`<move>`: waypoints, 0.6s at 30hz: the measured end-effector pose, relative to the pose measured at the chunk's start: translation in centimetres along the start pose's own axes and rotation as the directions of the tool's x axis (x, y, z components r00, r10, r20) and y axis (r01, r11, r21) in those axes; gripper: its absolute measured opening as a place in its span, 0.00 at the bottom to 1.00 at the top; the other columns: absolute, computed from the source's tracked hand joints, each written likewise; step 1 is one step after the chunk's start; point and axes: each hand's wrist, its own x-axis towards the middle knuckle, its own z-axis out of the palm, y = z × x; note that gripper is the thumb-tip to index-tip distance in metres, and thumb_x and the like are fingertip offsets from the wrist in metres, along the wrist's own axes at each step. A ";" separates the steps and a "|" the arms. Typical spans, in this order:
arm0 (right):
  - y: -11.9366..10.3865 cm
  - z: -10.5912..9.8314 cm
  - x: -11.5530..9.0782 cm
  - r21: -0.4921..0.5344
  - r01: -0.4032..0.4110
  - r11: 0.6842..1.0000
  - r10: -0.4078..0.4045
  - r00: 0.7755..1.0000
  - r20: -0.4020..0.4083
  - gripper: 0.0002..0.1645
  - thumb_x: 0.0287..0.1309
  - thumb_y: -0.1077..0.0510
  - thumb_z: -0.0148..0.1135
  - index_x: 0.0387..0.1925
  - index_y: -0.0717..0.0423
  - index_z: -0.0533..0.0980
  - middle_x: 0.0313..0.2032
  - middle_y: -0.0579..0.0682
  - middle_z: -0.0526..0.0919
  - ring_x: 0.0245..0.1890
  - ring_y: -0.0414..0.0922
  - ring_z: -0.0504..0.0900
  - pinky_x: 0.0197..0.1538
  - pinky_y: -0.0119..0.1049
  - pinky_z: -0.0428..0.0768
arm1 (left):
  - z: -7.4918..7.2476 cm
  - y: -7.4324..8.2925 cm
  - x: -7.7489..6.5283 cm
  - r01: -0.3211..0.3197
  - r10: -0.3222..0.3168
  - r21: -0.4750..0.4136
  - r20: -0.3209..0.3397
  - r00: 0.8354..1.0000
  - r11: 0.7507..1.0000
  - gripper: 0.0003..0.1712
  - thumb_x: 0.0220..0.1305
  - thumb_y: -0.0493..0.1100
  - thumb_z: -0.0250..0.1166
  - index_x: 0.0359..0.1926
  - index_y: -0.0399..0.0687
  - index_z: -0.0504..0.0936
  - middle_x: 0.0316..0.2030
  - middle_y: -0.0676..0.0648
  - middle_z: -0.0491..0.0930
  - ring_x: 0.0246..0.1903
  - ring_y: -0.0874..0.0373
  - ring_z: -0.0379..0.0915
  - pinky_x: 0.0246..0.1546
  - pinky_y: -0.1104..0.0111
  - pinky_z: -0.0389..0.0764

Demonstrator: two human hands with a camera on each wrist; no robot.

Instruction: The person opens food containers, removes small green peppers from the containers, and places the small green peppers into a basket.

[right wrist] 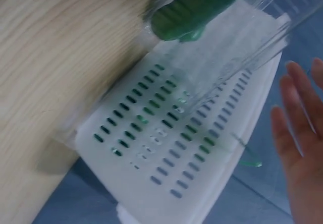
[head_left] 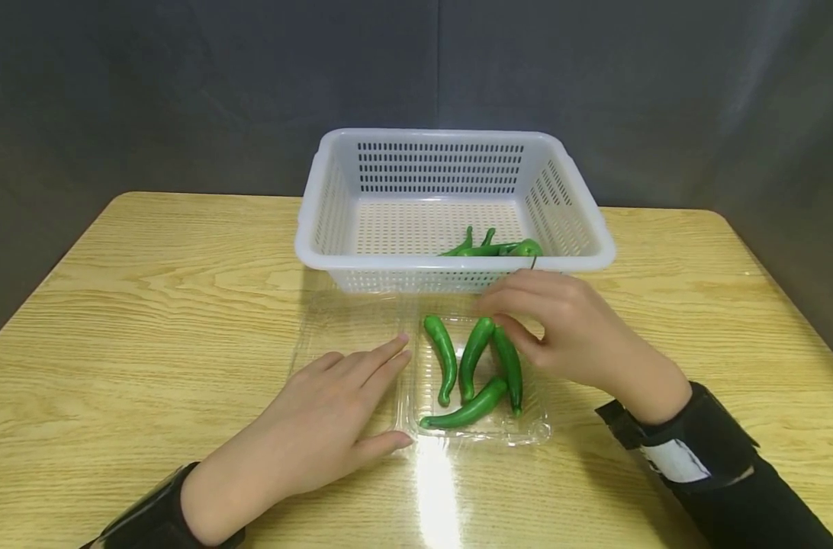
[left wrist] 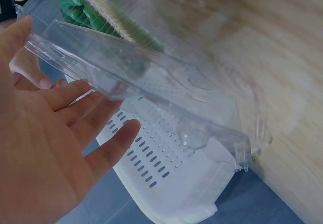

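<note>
A clear plastic clamshell box [head_left: 536,436] lies opened flat on the table, with several green chili peppers [head_left: 471,360] in its right half. My left hand [head_left: 344,412] spreads its straight fingers over the left half, fingertips at the middle fold. In the left wrist view, the box's clear wall [left wrist: 166,100] stands by those fingertips. My right hand [head_left: 561,324] hovers over the far right corner of the box, near the pepper tops, slightly blurred. The right wrist view shows its fingers [right wrist: 295,128] loosely extended, with nothing seen between them.
A white slotted plastic basket [head_left: 458,263] stands right behind the box. More green peppers [head_left: 502,248] lie inside it against the near wall. Wooden tabletop [head_left: 149,305] stretches to both sides, and a dark curtain [head_left: 217,91] hangs behind.
</note>
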 end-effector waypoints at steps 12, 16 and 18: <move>-1.2 0.6 -0.1 -0.103 -0.122 0.987 0.144 0.959 0.246 0.22 0.47 0.68 0.76 0.46 0.55 0.84 0.48 0.48 0.85 0.49 0.47 0.83 0.53 0.42 0.81 | 0.0 0.0 0.0 0.000 0.000 0.011 -0.004 1.000 1.000 0.48 0.65 0.70 0.57 0.73 0.42 0.63 0.74 0.46 0.59 0.63 0.51 0.68 0.60 0.52 0.72; -1.3 0.7 -0.1 -0.146 -0.137 0.980 0.175 0.940 0.292 0.24 0.46 0.69 0.76 0.48 0.55 0.83 0.49 0.49 0.85 0.50 0.48 0.83 0.53 0.43 0.81 | 0.0 0.0 0.0 -0.001 0.001 0.016 -0.005 1.000 1.000 0.48 0.65 0.70 0.57 0.73 0.42 0.63 0.73 0.46 0.59 0.63 0.51 0.69 0.60 0.52 0.72; -1.3 0.9 -0.1 -0.159 -0.140 0.977 0.184 0.933 0.309 0.25 0.46 0.69 0.76 0.49 0.55 0.83 0.49 0.49 0.85 0.50 0.49 0.82 0.53 0.44 0.81 | 0.0 0.0 0.0 0.000 0.000 0.017 -0.003 1.000 1.000 0.48 0.65 0.70 0.57 0.73 0.42 0.63 0.73 0.46 0.59 0.63 0.51 0.69 0.60 0.52 0.72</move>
